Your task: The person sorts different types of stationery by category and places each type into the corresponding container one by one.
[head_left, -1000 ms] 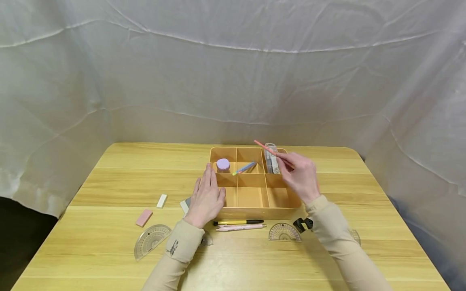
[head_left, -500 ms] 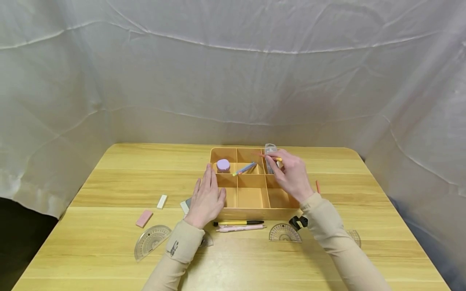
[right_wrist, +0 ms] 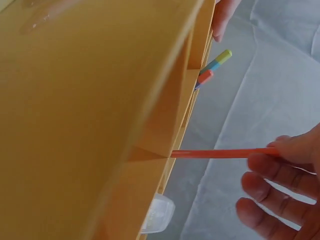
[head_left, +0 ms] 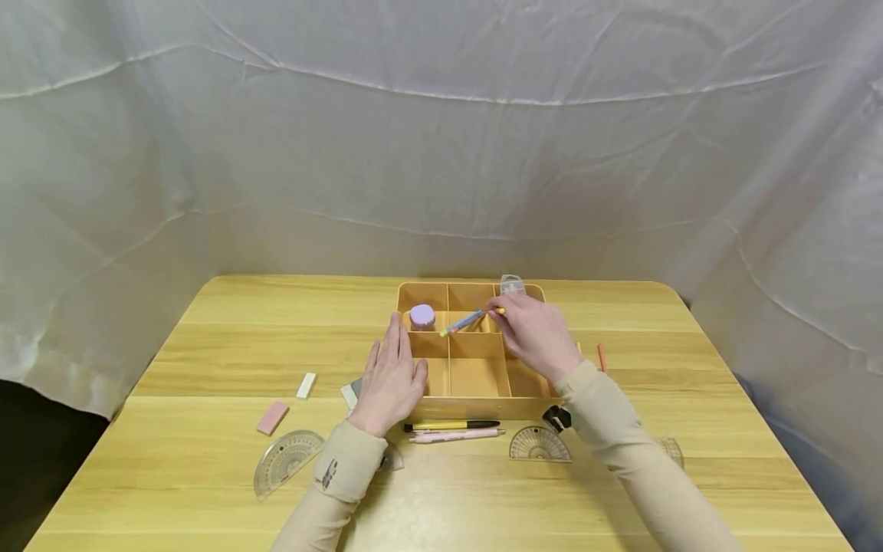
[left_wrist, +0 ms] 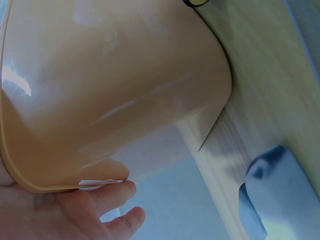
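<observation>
Partly hidden — orange pencil (right_wrist: 220, 153) behind organizer (right_wrist: 90, 115).

Protractors (head_left: 286, 457), erasers (head_left: 272, 416), pens (head_left: 451, 423)

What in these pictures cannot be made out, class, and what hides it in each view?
- Head view: most of the orange pencil is hidden under the right hand.
- Head view: the grey thing is half covered by the left hand; its kind is unclear.
- Left wrist view: the organizer tray fills the frame, blurred; its compartments are unseen.
- Head view: the clear case is too small to tell its contents.
</observation>
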`<state>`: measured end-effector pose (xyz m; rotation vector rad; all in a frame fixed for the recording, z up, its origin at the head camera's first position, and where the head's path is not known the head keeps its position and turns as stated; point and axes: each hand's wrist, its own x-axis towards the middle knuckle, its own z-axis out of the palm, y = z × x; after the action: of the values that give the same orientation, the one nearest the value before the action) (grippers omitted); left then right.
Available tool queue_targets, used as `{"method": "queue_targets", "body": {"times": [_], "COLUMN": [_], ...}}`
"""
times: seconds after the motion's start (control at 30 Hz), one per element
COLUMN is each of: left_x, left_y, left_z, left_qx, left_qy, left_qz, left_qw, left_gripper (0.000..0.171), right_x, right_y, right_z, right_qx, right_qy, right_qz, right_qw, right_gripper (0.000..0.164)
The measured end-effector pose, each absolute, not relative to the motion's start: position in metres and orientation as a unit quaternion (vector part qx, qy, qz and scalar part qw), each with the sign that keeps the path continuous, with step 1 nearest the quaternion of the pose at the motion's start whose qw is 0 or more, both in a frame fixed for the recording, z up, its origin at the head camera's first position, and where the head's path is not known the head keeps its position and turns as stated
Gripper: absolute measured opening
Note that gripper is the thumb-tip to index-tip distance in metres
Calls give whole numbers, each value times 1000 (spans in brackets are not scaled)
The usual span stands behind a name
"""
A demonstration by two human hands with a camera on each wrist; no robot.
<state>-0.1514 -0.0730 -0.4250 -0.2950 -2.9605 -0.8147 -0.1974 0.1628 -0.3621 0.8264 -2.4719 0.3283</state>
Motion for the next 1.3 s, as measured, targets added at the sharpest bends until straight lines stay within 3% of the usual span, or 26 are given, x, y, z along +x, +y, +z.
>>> {"method": "queue_targets", "body": {"times": [0.27, 0.57, 0.77, 0.87, 1.07, 1.3], "left_x": [-152, -152, -153, -153, -154, -153], "left_y": [-74, -74, -74, -73, -73, -73], "left_z": [-426, -426, -427, -427, -427, -426], "left_qx": [-93, -91, -93, -92, -94, -95], "left_qy": [-960, -961, -962, -961, -961, -961], "left_qz": [-263, -258, -257, -258, -257, -257], "left_qw": [22, 25, 28, 32, 39, 33], "left_gripper": [70, 70, 71, 71, 70, 71], "right_x": [-203, -212, -213, -214, -216, -210], "right_y": [151, 137, 130, 126, 126, 146], "right_z": [-358, -358, -361, -362, -360, -346], "right_qx": [308, 345, 349, 349, 335, 293], "right_qy": [-930, -913, -918, -921, -938, -954], "right_qz": [32, -62, -69, -68, -7, 69], "right_qw": [197, 211, 176, 161, 86, 12], "right_gripper": [10, 11, 14, 8, 4, 19]}}
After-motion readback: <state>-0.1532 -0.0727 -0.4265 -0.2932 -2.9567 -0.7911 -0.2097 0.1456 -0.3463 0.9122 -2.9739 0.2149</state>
